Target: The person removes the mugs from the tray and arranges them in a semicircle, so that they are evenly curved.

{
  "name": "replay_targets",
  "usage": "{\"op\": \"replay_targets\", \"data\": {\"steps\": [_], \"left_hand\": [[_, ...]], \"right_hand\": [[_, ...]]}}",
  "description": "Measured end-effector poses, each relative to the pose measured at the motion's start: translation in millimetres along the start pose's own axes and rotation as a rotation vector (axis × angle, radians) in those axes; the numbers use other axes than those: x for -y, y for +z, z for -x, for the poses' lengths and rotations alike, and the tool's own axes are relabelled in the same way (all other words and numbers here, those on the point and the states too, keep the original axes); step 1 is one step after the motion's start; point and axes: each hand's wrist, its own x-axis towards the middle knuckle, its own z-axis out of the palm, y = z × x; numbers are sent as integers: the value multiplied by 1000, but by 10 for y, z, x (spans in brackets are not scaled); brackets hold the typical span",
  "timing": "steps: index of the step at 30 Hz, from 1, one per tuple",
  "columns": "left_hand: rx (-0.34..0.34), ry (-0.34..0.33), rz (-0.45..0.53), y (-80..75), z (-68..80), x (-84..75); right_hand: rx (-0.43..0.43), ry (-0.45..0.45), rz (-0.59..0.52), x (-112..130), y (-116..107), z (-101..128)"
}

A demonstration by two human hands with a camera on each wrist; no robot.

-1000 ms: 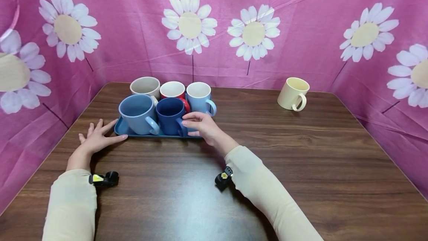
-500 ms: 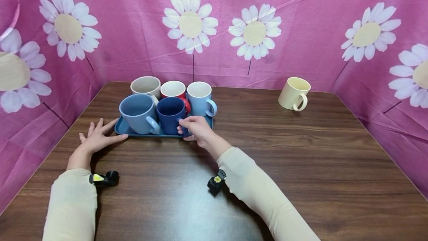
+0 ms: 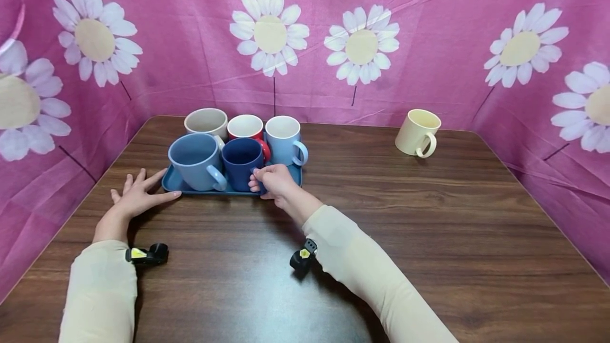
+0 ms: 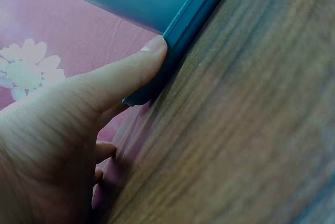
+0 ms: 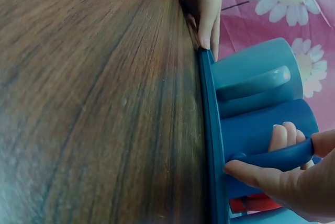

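Note:
My right hand [image 3: 276, 183] grips the handle of a navy blue mug [image 3: 236, 165], which stands upright at the front of a blue tray [image 3: 170, 181]. In the right wrist view its fingers [image 5: 280, 136] pass through the handle [image 5: 282, 157]. My left hand [image 3: 133, 201] lies at the tray's left end, fingers spread. Its thumb [image 4: 152, 51] touches the tray's rim in the left wrist view. Beside the navy mug stands a large blue mug [image 3: 193, 165]. Behind them on the tray are a grey mug [image 3: 206, 122], a red mug [image 3: 245, 127] with white inside and a light blue mug [image 3: 282, 139].
A pale yellow mug [image 3: 413, 135] stands apart at the back right of the wooden table [image 3: 429, 226]. Pink cloth [image 3: 314, 99] printed with daisies hangs along the back and both sides.
My right hand has moved slightly left and closed round the navy mug's handle. The left hand stays at the tray's end, and the mugs keep their places.

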Motion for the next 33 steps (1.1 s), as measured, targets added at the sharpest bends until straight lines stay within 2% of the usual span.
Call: {"op": "replay_targets", "data": {"steps": [9, 18, 24, 32, 33], "left_hand": [[5, 1, 0, 0, 18, -13], [-1, -1, 3, 3, 8, -4], [2, 5, 3, 8, 9, 11], [6, 13, 2, -3, 18, -2], [7, 12, 3, -2, 20, -3]], "right_hand": [[17, 9, -49, 1, -58, 24], [85, -112, -126, 84, -155, 135], [104, -147, -161, 120, -327, 277], [107, -211, -177, 19, -594, 443], [143, -246, -197, -44, -657, 400]]}}
